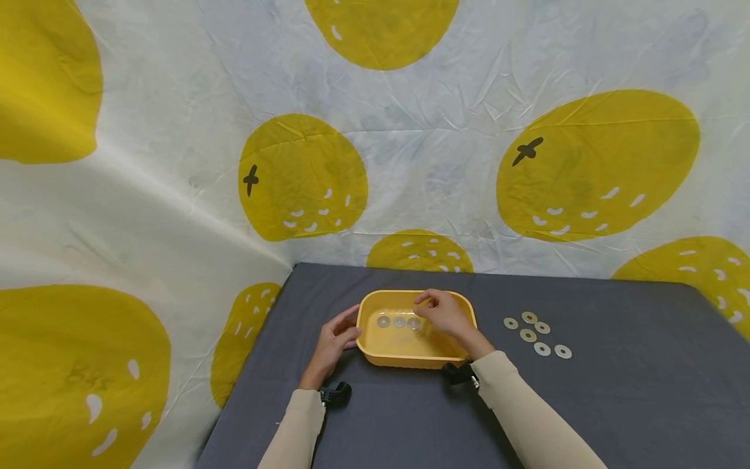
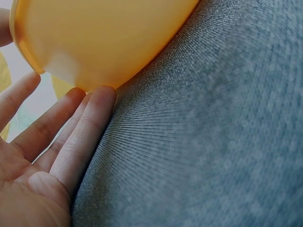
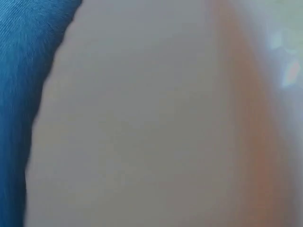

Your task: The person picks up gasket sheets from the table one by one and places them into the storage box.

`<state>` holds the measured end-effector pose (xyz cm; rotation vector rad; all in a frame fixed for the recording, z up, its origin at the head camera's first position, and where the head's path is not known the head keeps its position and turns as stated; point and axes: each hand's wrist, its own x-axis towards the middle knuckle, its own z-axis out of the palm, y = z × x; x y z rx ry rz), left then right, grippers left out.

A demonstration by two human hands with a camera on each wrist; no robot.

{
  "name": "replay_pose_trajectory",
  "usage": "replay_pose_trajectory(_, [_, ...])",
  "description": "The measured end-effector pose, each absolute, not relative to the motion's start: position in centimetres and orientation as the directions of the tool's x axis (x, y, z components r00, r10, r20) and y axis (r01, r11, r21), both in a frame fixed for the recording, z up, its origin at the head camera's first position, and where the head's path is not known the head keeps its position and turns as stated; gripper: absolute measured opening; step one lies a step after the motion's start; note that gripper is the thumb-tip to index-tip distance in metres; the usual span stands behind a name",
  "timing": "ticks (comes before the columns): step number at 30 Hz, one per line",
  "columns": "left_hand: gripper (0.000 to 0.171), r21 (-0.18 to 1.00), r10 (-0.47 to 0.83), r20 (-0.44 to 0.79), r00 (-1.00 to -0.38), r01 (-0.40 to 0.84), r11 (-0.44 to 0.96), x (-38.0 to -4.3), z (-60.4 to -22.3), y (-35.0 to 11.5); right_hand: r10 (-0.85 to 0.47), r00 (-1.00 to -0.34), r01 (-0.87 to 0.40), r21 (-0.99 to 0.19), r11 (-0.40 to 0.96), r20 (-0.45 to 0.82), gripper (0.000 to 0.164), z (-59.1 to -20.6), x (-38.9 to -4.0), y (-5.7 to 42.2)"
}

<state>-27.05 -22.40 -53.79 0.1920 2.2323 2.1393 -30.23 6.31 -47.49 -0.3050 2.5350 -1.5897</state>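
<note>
A yellow plastic tray (image 1: 404, 360) sits on the dark cloth, with three flat metal washers (image 1: 400, 322) in a row inside. My left hand (image 1: 333, 340) is at its left end, thumb by the rim. In the left wrist view, the fairly straight fingers (image 2: 78, 137) touch the tray's outer wall (image 2: 104, 42). Over the tray's right half reaches my right hand (image 1: 444, 314), its fingers bent and the fingertips just above the rightmost washer; I cannot tell whether they pinch anything. The right wrist view is mostly filled by a blurred pale surface.
To the right of the tray, several more ring-shaped washers (image 1: 528, 335) lie loosely grouped on the dark grey tablecloth (image 1: 633, 378). Behind and to the left hangs a white curtain (image 1: 422, 169) with yellow fruit prints.
</note>
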Motion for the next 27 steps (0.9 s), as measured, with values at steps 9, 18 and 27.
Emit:
replay_pose_trajectory(9, [0.054,0.997,0.126,0.060,-0.990,0.066,0.049,-27.0,-53.8,-22.3,-0.368,-0.923,-0.262,-0.886,0.382,0.114,0.026,-45.7,-27.8,13.3])
replay_pose_trajectory(18, [0.053,0.997,0.110,0.058,-0.992,0.063,0.049,-27.1,-54.0,-22.3,-0.186,-0.973,-0.213,-0.829,0.518,0.134,0.032,-46.3,-25.1,22.4])
replay_pose_trajectory(27, [0.054,0.996,0.114,0.070,-0.991,0.076,0.050,-27.0,-54.0,-22.3,-0.058,-0.996,-0.090,-0.710,0.699,0.069,0.036,-48.8,-23.5,29.0])
